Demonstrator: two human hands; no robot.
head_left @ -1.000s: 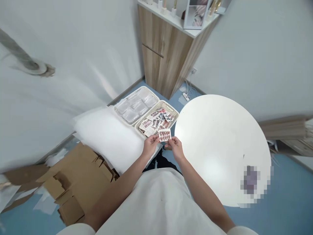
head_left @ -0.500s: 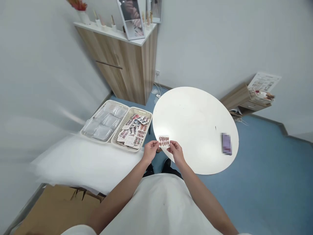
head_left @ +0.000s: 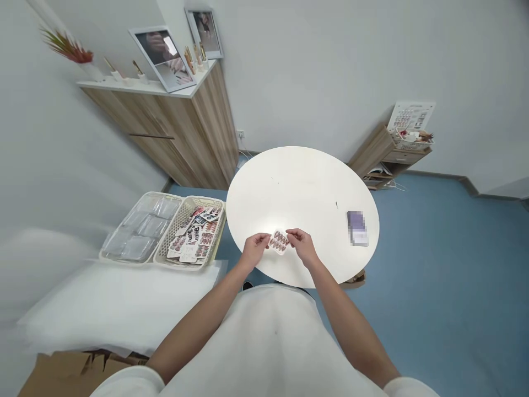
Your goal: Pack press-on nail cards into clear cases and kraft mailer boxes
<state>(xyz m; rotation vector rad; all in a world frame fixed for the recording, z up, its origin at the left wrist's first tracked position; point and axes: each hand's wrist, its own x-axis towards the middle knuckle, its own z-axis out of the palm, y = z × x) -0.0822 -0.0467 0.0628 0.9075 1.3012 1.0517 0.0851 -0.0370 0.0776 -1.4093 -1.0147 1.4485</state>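
Between my two hands is a small white card of press-on nails (head_left: 279, 242), set in two rows and tilted to one side. My left hand (head_left: 255, 248) pinches its left edge between thumb and fingers. At the upper right corner, my right hand (head_left: 302, 243) grips it the same way. The card is held over the near part of a round white table (head_left: 306, 182). To the left, a cream basket (head_left: 160, 249) holds several similar nail cards (head_left: 194, 234).
Beside that basket, another basket (head_left: 105, 252) holds clear plastic packs (head_left: 142, 234). White sheeting (head_left: 124, 309) lies in front of them. A pixelated purple item (head_left: 357, 227) rests on the table's right. Behind stand a wooden cabinet (head_left: 165, 132) and a small shelf unit (head_left: 374, 149).
My view has turned right and my body is closer to the table. The card, level before, is now tilted and farther over the tabletop, still in both hands.
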